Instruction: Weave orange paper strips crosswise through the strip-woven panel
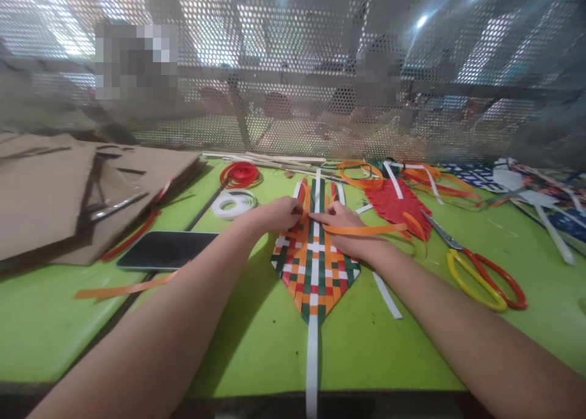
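A woven piece [315, 266] of orange, green, white and red strips lies on the green table [256, 340], its point toward me. My left hand [279, 214] rests on its far left edge with fingers curled onto the strips. My right hand [344, 225] presses on the far right part, fingers pinched on an orange strip [375, 229] that runs off to the right. A long white strip [312, 358] extends from the weave to the table's near edge.
Scissors [476, 266] with red and yellow handles lie at right. A dark phone [165, 250] and cardboard sheets [59, 199] are at left. Red [239, 174] and white [234, 203] strip coils, a red woven piece [397, 203] and loose strips sit behind. A perforated metal screen [293, 71] closes the back.
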A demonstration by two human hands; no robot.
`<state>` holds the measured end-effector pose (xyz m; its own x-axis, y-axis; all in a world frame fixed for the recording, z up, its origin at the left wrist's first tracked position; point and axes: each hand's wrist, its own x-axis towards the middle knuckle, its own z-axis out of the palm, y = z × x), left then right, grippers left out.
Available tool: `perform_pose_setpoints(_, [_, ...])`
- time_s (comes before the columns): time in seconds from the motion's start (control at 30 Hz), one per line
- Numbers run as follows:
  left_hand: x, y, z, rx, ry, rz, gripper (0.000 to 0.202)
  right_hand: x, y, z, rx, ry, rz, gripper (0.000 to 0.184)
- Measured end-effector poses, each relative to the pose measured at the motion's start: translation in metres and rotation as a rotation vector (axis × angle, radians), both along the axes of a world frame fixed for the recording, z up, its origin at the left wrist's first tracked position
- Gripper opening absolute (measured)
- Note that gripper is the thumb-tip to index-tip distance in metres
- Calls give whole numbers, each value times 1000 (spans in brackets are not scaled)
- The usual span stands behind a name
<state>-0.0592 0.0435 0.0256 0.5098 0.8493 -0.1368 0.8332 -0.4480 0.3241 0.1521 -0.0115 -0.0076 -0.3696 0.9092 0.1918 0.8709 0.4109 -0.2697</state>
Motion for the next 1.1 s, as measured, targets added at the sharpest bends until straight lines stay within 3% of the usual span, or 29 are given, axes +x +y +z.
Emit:
perform_pose_setpoints(0.3, [11,-7,11,85,174,-10,18,-1,7,-7,-29,3,-41,29])
perform_pose_setpoints(0.53, [8,-5,8,-41,154,12,20,0,6,-5,-6,-31,-2,38])
perform_pose_setpoints(0.67, [9,-5,3,57,152,-18,20,-1,6,-2,-6,-71,16,46])
perform_pose_setpoints(0.83, [12,-8,3,168,217,-97,17,-2,5,1,-16,-66,-3,40])
perform_pose_setpoints(1.1, [3,-10,12,62,123,-14,21,-2,7,-1,-21,-74,0,43])
